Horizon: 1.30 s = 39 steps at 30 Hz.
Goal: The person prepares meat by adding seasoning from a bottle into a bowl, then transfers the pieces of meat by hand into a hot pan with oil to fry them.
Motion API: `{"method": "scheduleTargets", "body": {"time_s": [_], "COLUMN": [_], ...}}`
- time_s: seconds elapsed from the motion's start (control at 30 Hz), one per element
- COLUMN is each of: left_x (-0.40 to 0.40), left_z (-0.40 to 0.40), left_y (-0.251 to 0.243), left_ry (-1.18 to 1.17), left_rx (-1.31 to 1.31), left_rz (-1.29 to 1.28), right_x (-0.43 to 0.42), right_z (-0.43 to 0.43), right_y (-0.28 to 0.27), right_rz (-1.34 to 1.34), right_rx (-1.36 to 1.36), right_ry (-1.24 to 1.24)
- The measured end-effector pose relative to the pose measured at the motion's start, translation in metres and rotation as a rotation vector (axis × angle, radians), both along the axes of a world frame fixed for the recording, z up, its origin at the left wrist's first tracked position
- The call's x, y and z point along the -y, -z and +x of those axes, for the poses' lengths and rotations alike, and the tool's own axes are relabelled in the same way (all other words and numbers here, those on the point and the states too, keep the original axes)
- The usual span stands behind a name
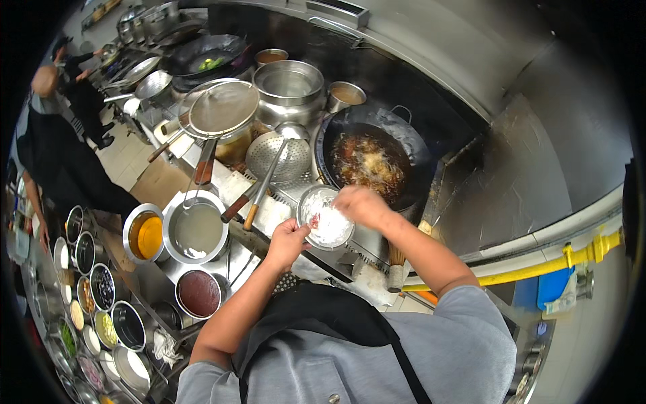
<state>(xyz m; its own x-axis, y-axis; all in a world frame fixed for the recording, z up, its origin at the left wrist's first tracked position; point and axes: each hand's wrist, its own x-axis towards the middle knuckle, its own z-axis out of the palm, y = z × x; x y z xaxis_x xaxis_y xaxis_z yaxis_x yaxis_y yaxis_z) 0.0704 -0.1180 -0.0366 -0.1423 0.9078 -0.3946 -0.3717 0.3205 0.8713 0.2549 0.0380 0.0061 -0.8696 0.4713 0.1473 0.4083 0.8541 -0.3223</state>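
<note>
My left hand (289,243) grips the near-left rim of a round metal bowl (348,237). White powder (330,217) coats its inside, and a small reddish piece (315,220) lies by my thumb. Over the bowl's right rim, blurred, is my right hand (364,206) with its fingers bunched. Whether anything is between those fingers is hidden. Just beyond the bowl sits a dark wok (386,121) of bubbling oil (353,146), with pale golden pieces (376,164) frying in it.
Left of the wok lie a perforated strainer (272,156), a ladle (291,132) and mesh strainers (224,108). A large metal pot (287,83) stands behind. Pans of liquid (199,235) and several ingredient containers (103,285) fill the left. Co-workers (55,136) stand there; a yellow pipe (535,267) runs right.
</note>
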Motion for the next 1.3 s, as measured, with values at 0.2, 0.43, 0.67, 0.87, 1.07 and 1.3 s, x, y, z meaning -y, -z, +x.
{"method": "scheduleTargets", "body": {"time_s": [0.2,0.43,0.67,0.87,1.07,1.3], "left_x": [-0.012,-0.023,-0.022,-0.024,-0.021,-0.022], "left_z": [0.017,0.019,0.02,0.021,0.017,0.02], "left_y": [-0.022,-0.015,-0.015,-0.01,-0.021,-0.014], "left_ry": [0.057,0.107,0.104,0.112,0.064,0.084], "left_rx": [0.079,0.015,0.025,-0.005,-0.01,-0.013], "left_rz": [0.098,0.069,0.043,0.068,0.065,0.077], "right_x": [0.033,0.026,0.03,0.037,0.051,0.042], "right_z": [-0.001,0.011,0.007,-0.004,-0.011,-0.011], "right_y": [-0.006,-0.019,-0.011,0.007,-0.019,-0.02], "right_rz": [0.147,-0.172,-0.705,0.201,-0.098,-0.112], "right_rx": [0.072,-0.163,-0.533,-0.232,-0.204,-0.042], "right_ry": [-0.071,0.082,0.368,0.114,0.28,0.272]}}
